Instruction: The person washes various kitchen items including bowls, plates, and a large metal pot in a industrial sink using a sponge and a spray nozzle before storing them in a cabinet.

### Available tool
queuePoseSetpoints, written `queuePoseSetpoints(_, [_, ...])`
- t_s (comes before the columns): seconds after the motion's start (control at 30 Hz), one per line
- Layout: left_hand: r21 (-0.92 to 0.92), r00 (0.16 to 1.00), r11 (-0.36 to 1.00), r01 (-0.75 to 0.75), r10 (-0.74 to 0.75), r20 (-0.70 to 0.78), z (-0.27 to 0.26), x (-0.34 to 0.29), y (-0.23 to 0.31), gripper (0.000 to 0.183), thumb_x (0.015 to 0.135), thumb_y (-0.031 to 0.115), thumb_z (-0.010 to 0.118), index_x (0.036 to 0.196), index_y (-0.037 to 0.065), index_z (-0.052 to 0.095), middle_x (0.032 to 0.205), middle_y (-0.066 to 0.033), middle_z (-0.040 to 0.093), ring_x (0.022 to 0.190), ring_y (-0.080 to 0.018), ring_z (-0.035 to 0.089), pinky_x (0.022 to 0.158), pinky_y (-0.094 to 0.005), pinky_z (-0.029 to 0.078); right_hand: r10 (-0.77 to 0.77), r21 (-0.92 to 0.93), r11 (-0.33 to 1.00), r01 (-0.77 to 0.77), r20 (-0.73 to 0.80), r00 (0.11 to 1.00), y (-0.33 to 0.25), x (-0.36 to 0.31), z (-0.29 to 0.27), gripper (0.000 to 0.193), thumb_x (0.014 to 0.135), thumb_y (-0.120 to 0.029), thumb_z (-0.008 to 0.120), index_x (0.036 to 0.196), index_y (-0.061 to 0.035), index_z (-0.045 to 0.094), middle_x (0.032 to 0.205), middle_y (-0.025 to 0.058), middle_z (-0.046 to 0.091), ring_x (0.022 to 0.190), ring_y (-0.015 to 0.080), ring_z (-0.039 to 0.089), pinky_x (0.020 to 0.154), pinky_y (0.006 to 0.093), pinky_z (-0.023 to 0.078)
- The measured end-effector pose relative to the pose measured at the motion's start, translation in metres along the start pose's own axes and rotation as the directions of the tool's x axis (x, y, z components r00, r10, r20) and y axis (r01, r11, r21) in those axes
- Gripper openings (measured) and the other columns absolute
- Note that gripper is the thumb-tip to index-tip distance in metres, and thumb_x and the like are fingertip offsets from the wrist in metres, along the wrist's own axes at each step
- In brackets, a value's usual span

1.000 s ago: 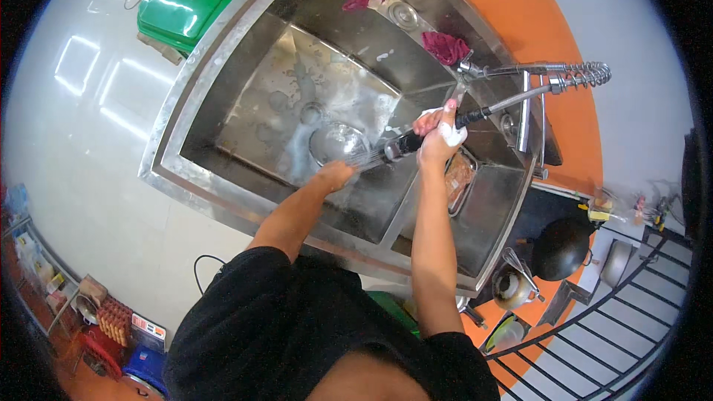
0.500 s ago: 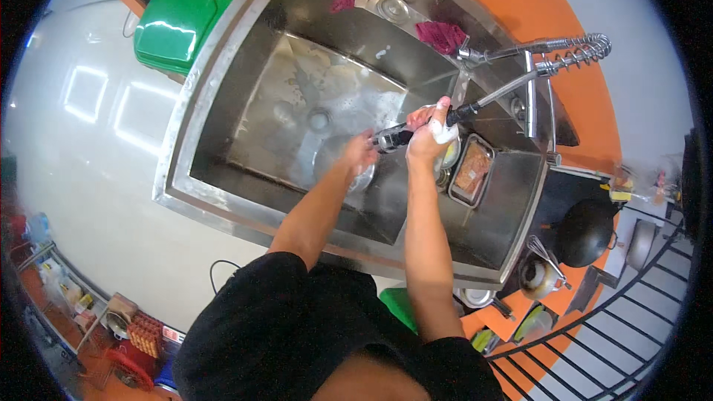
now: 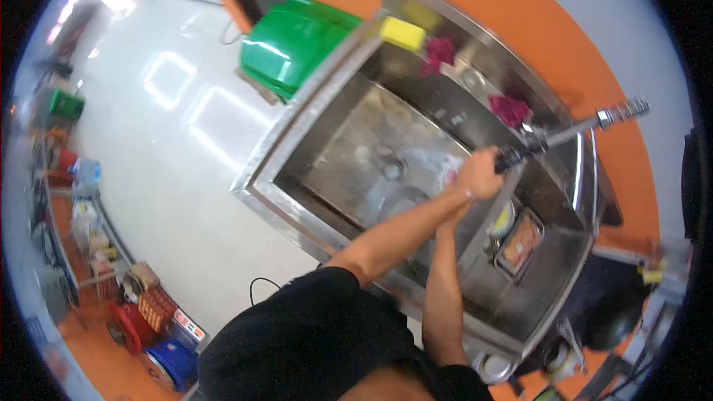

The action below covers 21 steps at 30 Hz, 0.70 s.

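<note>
My left hand (image 3: 479, 173) is closed around the black handle of a spring-hose sink sprayer (image 3: 520, 154), above the right part of the large steel basin. My right hand (image 3: 450, 173) is lower, behind my left forearm. Only a blurred bit of its fingers shows, so its grip is hidden. Beneath my forearms, a round shiny bowl (image 3: 405, 202) lies on the basin floor, partly covered. The steel sink (image 3: 297, 120) has a second, narrower basin to the right.
The right basin holds a tray of pinkish-brown food (image 3: 520, 243) and a round container (image 3: 503, 218). A yellow sponge (image 3: 402, 33) and dark-red cloths (image 3: 509, 110) lie along the back ledge. A green lidded bin (image 3: 293, 46) stands left; a dark wok (image 3: 610, 319) is at right.
My left hand has moved from beside the nozzle onto the sprayer handle. My right hand has left the handle and dropped behind my left forearm. The whole view has shifted.
</note>
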<state>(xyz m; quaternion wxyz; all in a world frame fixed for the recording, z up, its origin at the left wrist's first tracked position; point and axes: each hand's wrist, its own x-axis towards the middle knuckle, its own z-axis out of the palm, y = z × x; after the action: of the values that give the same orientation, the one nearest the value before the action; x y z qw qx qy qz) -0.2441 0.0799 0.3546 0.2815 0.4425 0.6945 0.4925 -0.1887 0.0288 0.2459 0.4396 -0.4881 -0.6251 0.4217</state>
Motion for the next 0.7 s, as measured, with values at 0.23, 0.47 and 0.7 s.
queuePoseSetpoints(0.23, [-0.214,0.996,0.974,0.071,-0.057,0.072,0.003,-0.032,0.053,0.029,0.075,0.03,0.068,0.083,0.003,0.065,0.064,-0.0197,0.06,0.063,-0.0364,0.062,0.058,-0.0426,0.047,0.787,0.835,0.015,-0.55,0.329,0.521,0.167,-0.009,-0.024,0.037,0.091,-0.023,0.051,0.121,-0.0026,0.048,0.126,0.012,0.051,0.116,0.0306,0.047,0.095,0.0473,0.041])
queuePoseSetpoints(0.47, [-0.334,0.999,0.942,-0.017,0.001,-0.049,0.012,-0.05,0.012,0.032,0.071,0.03,0.073,0.077,0.0,0.065,0.067,-0.0229,0.06,0.063,-0.035,0.063,0.058,-0.0427,0.047,0.83,0.647,-0.005,-0.763,0.428,0.358,0.087,0.0,0.004,0.038,0.094,-0.029,0.044,0.12,-0.0022,0.049,0.121,0.015,0.052,0.111,0.0306,0.049,0.096,0.045,0.042])
queuePoseSetpoints(0.7, [-0.233,0.999,0.972,0.002,-0.014,-0.049,0.015,-0.048,-0.008,0.028,0.07,0.026,0.071,0.072,0.0,0.062,0.067,-0.0206,0.062,0.066,-0.0373,0.062,0.061,-0.0425,0.049,0.689,0.378,0.232,-0.896,0.587,0.426,0.077,-0.008,-0.006,0.038,0.094,-0.03,0.044,0.12,-0.0026,0.05,0.121,0.0148,0.052,0.111,0.0305,0.049,0.096,0.045,0.042])
